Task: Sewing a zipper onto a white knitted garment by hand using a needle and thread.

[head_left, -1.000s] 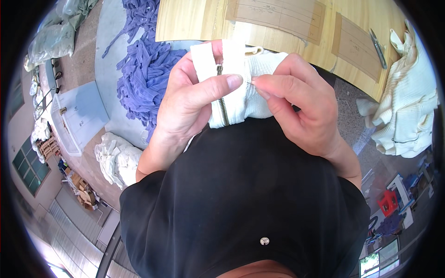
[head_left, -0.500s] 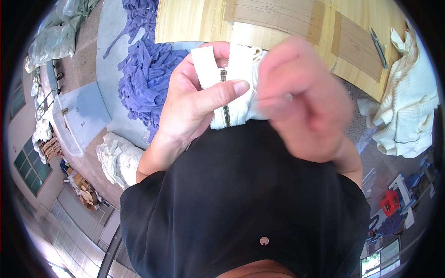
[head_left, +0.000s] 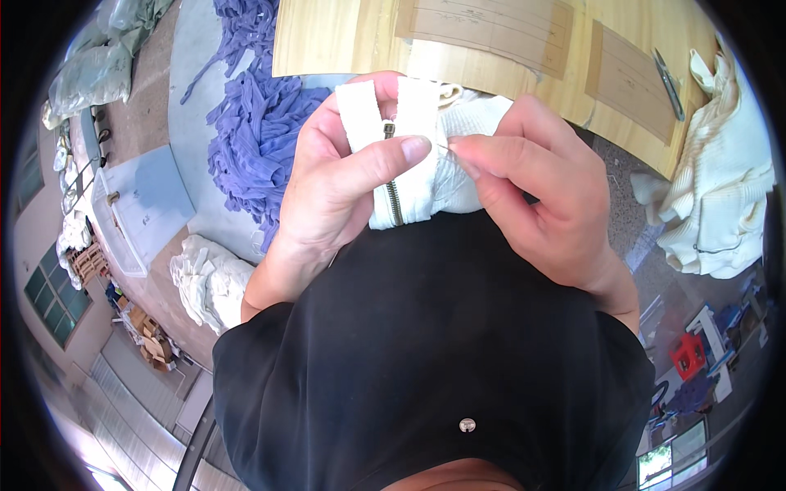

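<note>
My left hand (head_left: 332,168) grips a white knit garment (head_left: 409,192), its thumb pressed over the front and fingers behind the cloth. A metal zipper (head_left: 394,200) runs down the garment, with its slider (head_left: 389,129) near the top between two white flaps. My right hand (head_left: 544,184) is beside the garment's right part, thumb and index finger pinched together. A thin, needle-like thing (head_left: 443,146) shows at those fingertips, close to the left thumb; its exact kind is too small to tell. Loose pale thread seems to lie on the cloth below it.
Ahead stands a wooden table (head_left: 344,41) with brown paper patterns (head_left: 491,29) and dark snips (head_left: 669,84). Purple fabric strips (head_left: 258,147) are heaped at left, near a white cloth bundle (head_left: 211,278). A cream ribbed garment (head_left: 712,180) hangs at the right.
My right hand, blurred and higher before, is now steady and pinching near the left thumb, showing more of the garment. The left hand and garment shifted slightly left.
</note>
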Available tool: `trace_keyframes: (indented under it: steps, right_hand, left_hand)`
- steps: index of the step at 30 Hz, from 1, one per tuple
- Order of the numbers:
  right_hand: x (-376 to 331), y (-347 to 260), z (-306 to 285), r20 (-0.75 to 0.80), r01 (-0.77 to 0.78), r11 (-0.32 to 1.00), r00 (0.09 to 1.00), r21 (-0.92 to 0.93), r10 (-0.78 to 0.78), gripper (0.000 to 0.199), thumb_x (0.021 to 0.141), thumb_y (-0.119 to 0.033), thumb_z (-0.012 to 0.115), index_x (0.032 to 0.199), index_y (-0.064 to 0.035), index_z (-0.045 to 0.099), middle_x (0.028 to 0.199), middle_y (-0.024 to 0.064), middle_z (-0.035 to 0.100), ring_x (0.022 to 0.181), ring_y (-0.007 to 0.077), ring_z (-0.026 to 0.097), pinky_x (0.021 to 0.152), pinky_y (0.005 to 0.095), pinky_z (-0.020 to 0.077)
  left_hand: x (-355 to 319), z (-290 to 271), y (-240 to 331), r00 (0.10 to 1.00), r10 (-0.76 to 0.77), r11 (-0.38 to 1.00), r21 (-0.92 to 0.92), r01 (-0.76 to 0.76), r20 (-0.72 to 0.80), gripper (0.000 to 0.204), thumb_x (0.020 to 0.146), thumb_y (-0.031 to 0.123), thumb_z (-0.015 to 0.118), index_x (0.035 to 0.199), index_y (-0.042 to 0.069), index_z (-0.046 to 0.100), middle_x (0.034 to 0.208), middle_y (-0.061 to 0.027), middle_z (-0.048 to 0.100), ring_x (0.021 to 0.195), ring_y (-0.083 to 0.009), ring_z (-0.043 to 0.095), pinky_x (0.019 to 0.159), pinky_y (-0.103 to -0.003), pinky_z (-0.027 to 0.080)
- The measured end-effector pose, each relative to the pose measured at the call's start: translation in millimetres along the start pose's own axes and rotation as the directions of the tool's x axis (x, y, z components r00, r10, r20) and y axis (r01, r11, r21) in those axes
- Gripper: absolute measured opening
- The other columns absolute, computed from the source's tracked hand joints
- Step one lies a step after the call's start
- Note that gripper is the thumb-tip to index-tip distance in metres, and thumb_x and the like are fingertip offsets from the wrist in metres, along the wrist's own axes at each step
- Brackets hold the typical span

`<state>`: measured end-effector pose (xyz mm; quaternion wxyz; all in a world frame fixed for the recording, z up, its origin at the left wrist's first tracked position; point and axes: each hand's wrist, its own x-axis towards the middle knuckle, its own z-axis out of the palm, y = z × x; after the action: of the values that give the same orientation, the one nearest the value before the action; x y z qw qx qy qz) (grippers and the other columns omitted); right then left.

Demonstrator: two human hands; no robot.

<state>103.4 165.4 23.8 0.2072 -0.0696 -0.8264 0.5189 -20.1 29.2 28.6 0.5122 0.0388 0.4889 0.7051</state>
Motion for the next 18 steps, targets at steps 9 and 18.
trace_keyframes:
  steps: [9,18]
  right_hand:
    - [-0.9,-1.9,0.5,-0.001,0.027,0.999,1.0,-0.044,-0.027,0.023,0.068,0.011,0.06,0.087,-0.002,0.063,0.069,0.005,0.047,0.058,0.0154,0.047,0.05,0.0238,0.0366]
    - [-0.5,2.9,2.1,-0.009,0.046,0.999,0.999,0.011,-0.046,0.023,0.07,0.011,0.06,0.088,-0.0025,0.063,0.071,0.0049,0.048,0.059,0.0154,0.048,0.051,0.0237,0.0367]
  left_hand:
    - [0.5,-0.5,-0.8,1.0,-0.001,1.0,0.015,0.001,0.007,0.037,0.074,-0.003,0.062,0.11,-0.001,0.05,0.101,-0.0084,0.057,0.095,-0.0154,0.056,0.086,-0.028,0.043]
    - [0.2,-0.2,0.8,1.0,-0.02,1.0,-0.021,0.02,0.017,0.038,0.074,-0.003,0.061,0.11,-0.002,0.05,0.101,-0.0088,0.058,0.094,-0.0152,0.056,0.086,-0.028,0.043]
